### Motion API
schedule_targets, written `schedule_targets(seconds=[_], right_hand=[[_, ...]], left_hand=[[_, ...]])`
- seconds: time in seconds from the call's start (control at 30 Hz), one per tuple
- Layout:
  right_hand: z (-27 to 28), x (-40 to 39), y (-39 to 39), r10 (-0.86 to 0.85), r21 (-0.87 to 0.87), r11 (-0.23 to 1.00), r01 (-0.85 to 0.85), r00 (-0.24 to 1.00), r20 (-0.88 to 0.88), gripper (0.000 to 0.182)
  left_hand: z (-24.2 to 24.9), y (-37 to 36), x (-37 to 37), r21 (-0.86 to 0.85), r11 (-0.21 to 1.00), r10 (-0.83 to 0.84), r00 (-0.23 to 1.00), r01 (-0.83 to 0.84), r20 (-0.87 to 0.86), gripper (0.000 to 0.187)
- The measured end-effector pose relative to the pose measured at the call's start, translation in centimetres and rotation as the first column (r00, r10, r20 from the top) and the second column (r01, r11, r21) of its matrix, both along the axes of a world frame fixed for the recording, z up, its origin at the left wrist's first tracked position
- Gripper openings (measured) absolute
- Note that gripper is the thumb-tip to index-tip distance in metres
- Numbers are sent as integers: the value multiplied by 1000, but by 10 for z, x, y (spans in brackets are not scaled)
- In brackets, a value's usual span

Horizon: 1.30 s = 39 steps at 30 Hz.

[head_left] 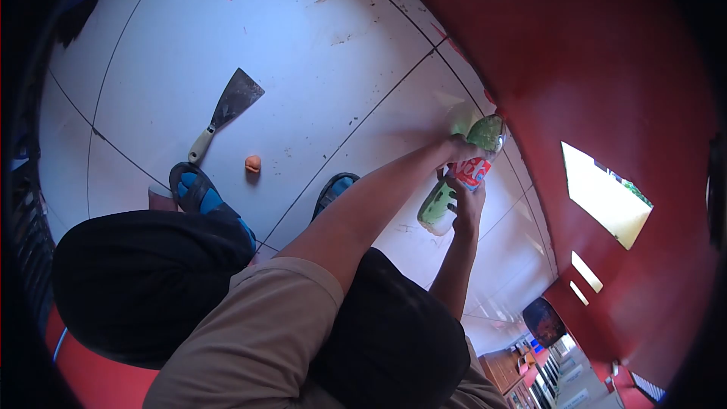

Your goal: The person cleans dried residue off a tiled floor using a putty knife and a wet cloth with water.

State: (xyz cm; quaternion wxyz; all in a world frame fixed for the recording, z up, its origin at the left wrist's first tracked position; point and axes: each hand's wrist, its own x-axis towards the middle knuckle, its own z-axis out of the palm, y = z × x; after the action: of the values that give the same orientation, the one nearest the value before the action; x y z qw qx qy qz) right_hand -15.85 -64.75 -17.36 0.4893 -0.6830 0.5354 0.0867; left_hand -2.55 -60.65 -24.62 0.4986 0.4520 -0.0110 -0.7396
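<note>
Green, with a red label, the bottle (pixel 438 210) is near the red wall (pixel 606 83), left hand's (pixel 463 149) fingers curled round its upper part, right hand's (pixel 468 198) round its middle; a scraper (pixel 237 97) lies left of it.

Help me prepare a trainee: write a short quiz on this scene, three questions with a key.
1. Multiple choice. Whose grip is on the green bottle?
a) the left hand's only
b) the right hand's only
c) both hands'

2. True or false: The orange lump sits on the blade of the scraper.

3. Fill in the blank: The label on the bottle is mostly ____.

Key:
1. c: the left hand and the right hand are both on it.
2. False: the lump is on the floor, apart from the scraper.
3. red
</note>
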Motion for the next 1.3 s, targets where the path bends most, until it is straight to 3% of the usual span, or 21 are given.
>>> schedule_targets(seconds=[0.1, 0.23, 0.33, 0.43, 0.6, 0.7, 1.03, 1.2, 1.3], right_hand=[[-2, 1, -3, 59, -7, 998, -59, 994, 87, 52], [0, 5, -2, 5, -21, 1000, -6, 998, -59, 56], [8, 17, 6, -3, -14, 1000, 2, 997, -72, 56], [14, 28, 16, -22, -43, 999, 20, 998, -53, 50], [10, 37, 18, 30, -62, 998, -32, 999, -33, 52], [15, 49, 22, 66, -76, 994, -76, 989, -136, 56], [12, 72, 37, 204, -38, 978, -207, 976, -70, 65], [5, 80, 39, 270, -96, 958, -271, 962, -23, 59], [14, 91, 41, 252, -26, 967, -253, 967, -39, 66]], left_hand=[[-5, -2, 0, -4, 1000, 26, 1000, -26, 3, 83], [-20, -6, -5, -121, 987, 99, 993, -106, -63, 84], [0, 10, 9, -19, 999, 37, 998, -38, -53, 78], [-12, 9, 11, -20, 1000, -9, 998, 8, -69, 83], [6, 32, 30, -24, 998, 52, 997, -53, -49, 88], [2, 39, 34, -38, 993, 107, 993, -110, -52, 88], [1, 75, 51, -8, 968, 251, 965, -253, -76, 79], [5, 85, 65, -63, 955, 283, 954, -290, -100, 85], [5, 87, 71, -61, 954, 284, 952, -292, -116, 84]])
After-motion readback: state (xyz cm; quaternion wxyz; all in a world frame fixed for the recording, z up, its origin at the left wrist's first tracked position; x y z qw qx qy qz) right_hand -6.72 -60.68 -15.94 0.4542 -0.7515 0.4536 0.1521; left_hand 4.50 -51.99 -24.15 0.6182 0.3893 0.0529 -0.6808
